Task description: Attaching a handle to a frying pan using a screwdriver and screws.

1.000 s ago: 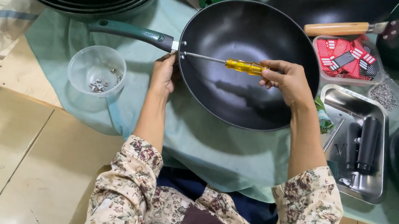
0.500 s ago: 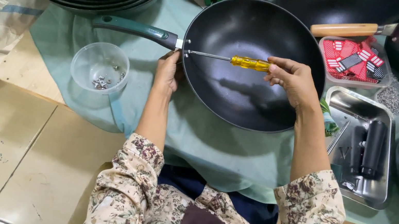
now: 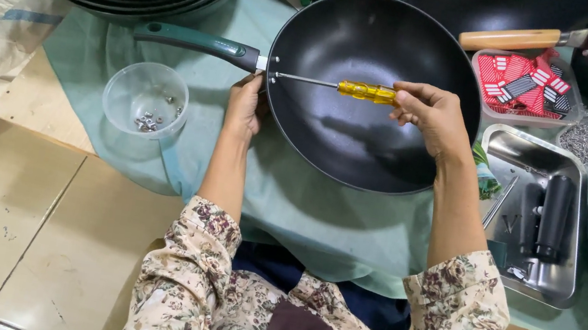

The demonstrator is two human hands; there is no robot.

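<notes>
The black wok (image 3: 369, 91) lay on the pale green cloth (image 3: 287, 210), its green handle (image 3: 196, 42) pointing left. Her right hand (image 3: 431, 115) gripped a yellow-handled screwdriver (image 3: 336, 86), its tip at the handle joint inside the rim. Her left hand (image 3: 245, 101) clasped the wok's rim just below that joint. A clear cup of screws (image 3: 146, 102) stood nearby
</notes>
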